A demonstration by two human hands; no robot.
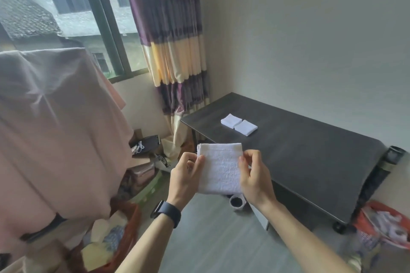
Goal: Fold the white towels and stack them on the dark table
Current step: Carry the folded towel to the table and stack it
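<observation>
I hold a small white towel [219, 167] in the air in front of me, folded into a rough square. My left hand [185, 176] pinches its left edge and my right hand [255, 178] pinches its right edge. Beyond it stands the dark table [310, 153] against the wall. Two folded white towels [239, 124] lie side by side on the table's far left part, touching each other.
A pink cloth [55, 131] hangs over something at the left. Below it is a brown basket [124, 239] with laundry. An orange basket [381, 226] stands at the table's right end. Clutter [146, 153] lies under the striped curtain [175, 46], and a cup [237, 203] sits on the floor.
</observation>
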